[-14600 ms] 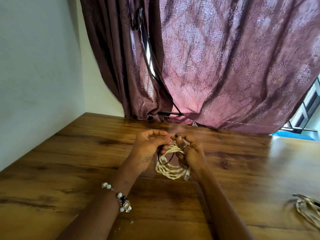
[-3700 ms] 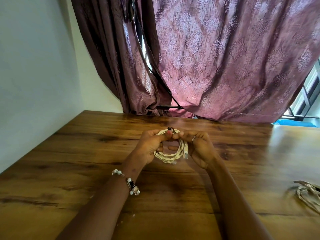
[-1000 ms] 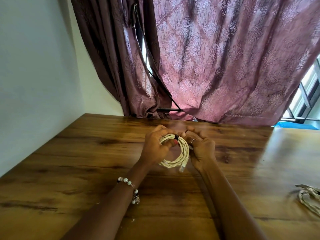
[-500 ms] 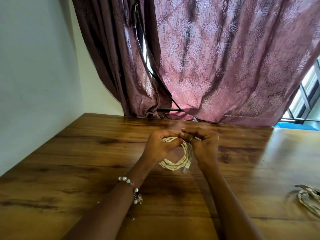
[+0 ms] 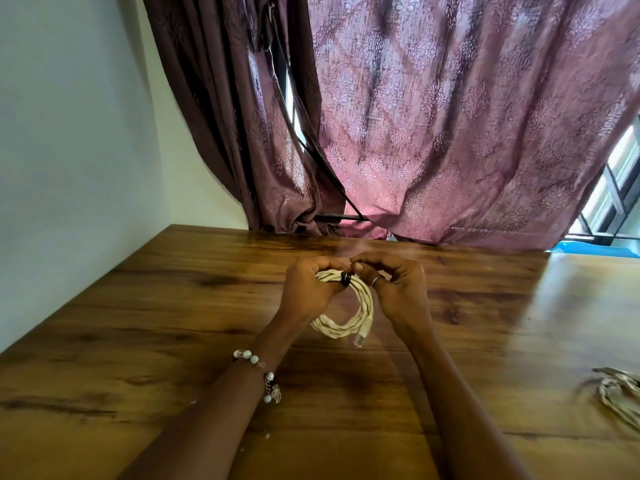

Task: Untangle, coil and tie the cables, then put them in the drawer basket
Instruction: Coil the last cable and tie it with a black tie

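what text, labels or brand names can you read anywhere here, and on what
None: no readable word, label, brand, number or sign shows in this view.
Coiled cable: no print visible on its cream sheath or plug.
Black tie: plain.
Curtain: a woven pattern only, no lettering.
Second cable bundle at the table's right edge: no marking visible.

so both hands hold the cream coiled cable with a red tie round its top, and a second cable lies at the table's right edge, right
Not quite. In the head view the tie round the top of the cream coiled cable is black, not red. Both the left hand and right hand hold it, and a second cable lies at the table's right edge.
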`<state>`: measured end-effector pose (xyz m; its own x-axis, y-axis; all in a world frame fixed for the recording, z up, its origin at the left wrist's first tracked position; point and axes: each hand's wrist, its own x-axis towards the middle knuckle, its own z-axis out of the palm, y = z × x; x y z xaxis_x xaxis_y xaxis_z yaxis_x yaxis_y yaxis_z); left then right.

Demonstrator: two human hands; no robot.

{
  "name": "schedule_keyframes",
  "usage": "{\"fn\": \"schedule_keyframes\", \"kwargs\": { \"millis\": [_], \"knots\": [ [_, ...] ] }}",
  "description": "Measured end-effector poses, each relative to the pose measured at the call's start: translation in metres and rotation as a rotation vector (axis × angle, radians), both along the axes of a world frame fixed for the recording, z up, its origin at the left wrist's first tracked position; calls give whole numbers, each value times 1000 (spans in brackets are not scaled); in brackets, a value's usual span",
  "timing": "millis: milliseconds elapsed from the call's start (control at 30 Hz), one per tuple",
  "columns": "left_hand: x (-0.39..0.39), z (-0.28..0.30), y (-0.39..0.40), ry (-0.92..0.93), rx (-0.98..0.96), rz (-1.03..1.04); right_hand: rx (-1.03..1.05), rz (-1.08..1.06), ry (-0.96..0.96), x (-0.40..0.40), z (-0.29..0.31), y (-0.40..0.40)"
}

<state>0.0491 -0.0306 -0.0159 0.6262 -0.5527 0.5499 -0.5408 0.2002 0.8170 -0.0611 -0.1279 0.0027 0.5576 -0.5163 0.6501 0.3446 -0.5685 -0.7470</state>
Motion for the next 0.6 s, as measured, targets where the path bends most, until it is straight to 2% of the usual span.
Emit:
{"fn": "schedule_keyframes", "kwargs": {
  "millis": [100, 233, 367, 600],
  "knots": [
    [2, -2, -2, -16, 63, -12, 153, -10, -38, 4, -3, 0],
    [-11, 7, 0, 1, 127, -167, 247, -48, -122, 2, -4, -3],
    [-16, 11, 0, 43, 157, -207, 208, -93, -133, 2, -4, -5],
    [-19, 10, 0, -52, 140, -214, 119, -117, -179, -2, -2, -8]
  ]
}}
